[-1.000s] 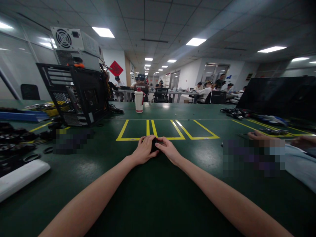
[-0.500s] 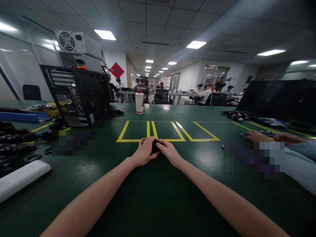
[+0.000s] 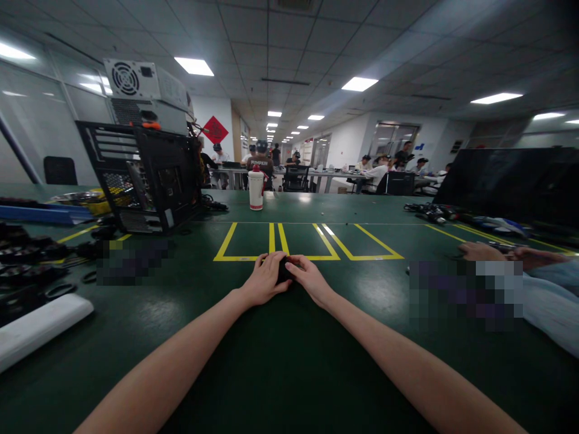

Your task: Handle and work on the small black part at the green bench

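Near the middle of the green table [image 3: 289, 349], both hands close around one small black object [image 3: 283, 271]. Its kind I cannot make out, as the fingers cover most of it. My left hand [image 3: 265, 280] wraps it from the left, fingers over its top and thumb along the near side. From the right, my right hand [image 3: 310, 277] grips it with thumb and bent fingers. Just beyond the hands lie yellow tape outlines [image 3: 298, 259] on the tabletop.
At left stand a black computer case [image 3: 149, 175] with a power supply [image 3: 140, 81] on top, and a white long object [image 3: 45, 328]. A white cup [image 3: 256, 190] stands ahead. At right are a co-worker's hands [image 3: 484, 252], cables [image 3: 429, 211] and a dark monitor [image 3: 511, 181].
My hands keep the same hold on the black object, almost without moving. The co-worker's hand at right has shifted slightly to the right. The view has tilted very slightly.
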Demonstrator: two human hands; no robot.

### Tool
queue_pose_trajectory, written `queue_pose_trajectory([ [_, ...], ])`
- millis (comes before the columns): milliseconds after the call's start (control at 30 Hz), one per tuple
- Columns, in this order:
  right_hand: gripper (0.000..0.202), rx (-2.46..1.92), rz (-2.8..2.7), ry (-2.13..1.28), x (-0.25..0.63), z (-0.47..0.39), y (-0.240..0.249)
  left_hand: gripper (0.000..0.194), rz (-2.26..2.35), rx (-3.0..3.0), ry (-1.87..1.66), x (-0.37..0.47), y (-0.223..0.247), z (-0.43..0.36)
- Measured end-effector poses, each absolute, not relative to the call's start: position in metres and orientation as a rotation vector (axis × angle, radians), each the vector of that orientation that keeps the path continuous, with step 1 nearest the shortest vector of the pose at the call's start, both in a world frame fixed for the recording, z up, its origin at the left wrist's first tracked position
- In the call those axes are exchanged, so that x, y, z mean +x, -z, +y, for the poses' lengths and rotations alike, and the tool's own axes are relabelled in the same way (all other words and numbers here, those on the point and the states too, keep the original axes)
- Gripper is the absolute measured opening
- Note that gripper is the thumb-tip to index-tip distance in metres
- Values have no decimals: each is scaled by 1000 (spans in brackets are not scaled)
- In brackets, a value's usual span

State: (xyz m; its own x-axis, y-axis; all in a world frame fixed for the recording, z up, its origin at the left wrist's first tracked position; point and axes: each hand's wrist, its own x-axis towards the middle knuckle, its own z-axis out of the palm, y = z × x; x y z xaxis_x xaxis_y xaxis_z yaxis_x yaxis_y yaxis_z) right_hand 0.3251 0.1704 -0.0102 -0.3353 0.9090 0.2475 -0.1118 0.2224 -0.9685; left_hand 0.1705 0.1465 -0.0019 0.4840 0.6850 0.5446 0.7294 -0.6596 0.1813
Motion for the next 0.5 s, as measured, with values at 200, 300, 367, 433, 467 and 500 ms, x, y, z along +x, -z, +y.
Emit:
queue_pose_trajectory([
  [200, 29, -731, -1554, -1361, 328, 165, 4, 56, -1256, -2600, 924, 171, 5, 148],
  [300, 28, -690, -1560, -1338, 328, 162, 2, 54, -1250, -2604, 921, 171, 5, 148],
  [367, 25, -708, -1567, -1291, 327, 161, 3, 54, -1253, -2607, 915, 171, 5, 148],
  [433, 23, -739, -1578, -1240, 327, 163, 4, 54, -1260, -2606, 914, 171, 4, 148],
  [467, 24, -757, -1582, -1224, 326, 164, 5, 54, -1265, -2607, 912, 171, 4, 148],
  [500, 26, -779, -1579, -1214, 326, 165, 6, 54, -1269, -2609, 909, 171, 4, 147],
])
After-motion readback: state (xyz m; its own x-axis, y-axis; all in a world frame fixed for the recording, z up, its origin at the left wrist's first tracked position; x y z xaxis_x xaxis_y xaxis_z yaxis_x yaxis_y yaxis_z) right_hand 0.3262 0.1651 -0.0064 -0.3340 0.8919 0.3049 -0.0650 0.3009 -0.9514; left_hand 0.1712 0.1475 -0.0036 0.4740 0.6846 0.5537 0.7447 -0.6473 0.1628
